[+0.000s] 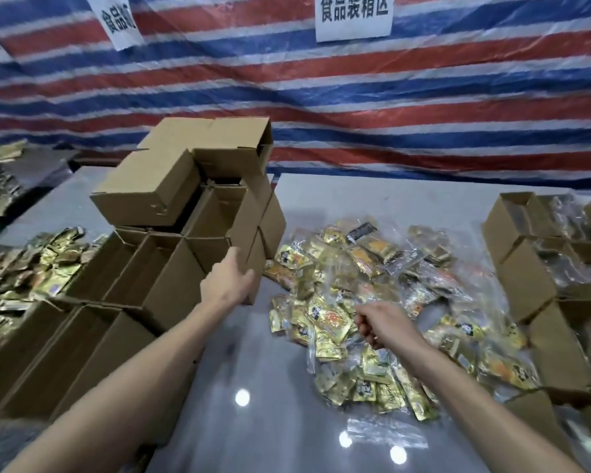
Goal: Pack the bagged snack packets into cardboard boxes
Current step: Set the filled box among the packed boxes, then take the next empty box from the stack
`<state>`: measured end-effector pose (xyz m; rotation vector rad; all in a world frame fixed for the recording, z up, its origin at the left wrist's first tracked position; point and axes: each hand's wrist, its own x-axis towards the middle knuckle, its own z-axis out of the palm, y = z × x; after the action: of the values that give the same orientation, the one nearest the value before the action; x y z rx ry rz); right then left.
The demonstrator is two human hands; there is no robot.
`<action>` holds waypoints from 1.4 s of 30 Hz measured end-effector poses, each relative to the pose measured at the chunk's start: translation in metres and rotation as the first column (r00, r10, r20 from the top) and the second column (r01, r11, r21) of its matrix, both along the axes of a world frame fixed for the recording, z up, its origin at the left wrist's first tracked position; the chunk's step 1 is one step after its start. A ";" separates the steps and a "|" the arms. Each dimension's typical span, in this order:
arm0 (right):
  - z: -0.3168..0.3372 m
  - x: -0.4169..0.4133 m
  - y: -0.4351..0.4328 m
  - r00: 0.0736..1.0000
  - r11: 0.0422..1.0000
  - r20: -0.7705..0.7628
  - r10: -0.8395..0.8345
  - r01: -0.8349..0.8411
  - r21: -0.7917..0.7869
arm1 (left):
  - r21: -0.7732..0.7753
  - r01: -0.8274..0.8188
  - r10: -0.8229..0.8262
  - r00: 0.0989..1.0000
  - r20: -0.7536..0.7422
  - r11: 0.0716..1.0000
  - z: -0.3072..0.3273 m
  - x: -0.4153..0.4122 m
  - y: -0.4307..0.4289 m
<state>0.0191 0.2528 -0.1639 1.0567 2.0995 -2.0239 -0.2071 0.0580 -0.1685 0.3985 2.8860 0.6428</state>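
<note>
Left hand: grips the corner of an empty cardboard box at frame centre, probably to free it from the stack.
Right hand: curled over the bagged snack packets heaped centre-right on the bench, perhaps picking; grasp unclear.
Right edge: packed boxes cut off, contents blurred.

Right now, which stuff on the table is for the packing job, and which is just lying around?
For the job: bagged snack packets, the stacked cardboard boxes, the box gripped by the left hand, the right hand over the packets, the open boxes at the right.
Just lying about: empty clear bag, paper sign, striped tarp.
</note>
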 end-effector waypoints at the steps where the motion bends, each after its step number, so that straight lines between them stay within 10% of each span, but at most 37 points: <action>1: 0.001 -0.002 -0.001 1.000 1.000 -0.002 0.003 -0.003 0.004 | -0.014 -0.024 0.024 1.000 -0.017 1.000 0.003 -0.014 -0.001; 9: -0.001 -0.007 0.010 1.000 0.999 -0.022 -0.010 0.010 0.031 | -0.173 -0.152 0.153 0.988 -0.009 0.973 -0.020 -0.084 0.002; 24: -0.014 -0.004 0.023 0.999 0.999 -0.023 -0.030 0.030 0.030 | 0.242 -0.178 0.214 0.968 -0.131 0.954 -0.024 -0.087 0.008; 42: -0.041 0.042 0.030 0.964 0.964 -0.017 -0.264 0.264 -0.029 | 0.581 0.224 -0.204 0.974 -0.102 0.782 -0.006 0.105 -0.010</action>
<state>0.0611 0.2832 -0.2049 1.3838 2.0291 -2.1754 -0.1024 0.0479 -0.1750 0.8055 2.5401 1.5013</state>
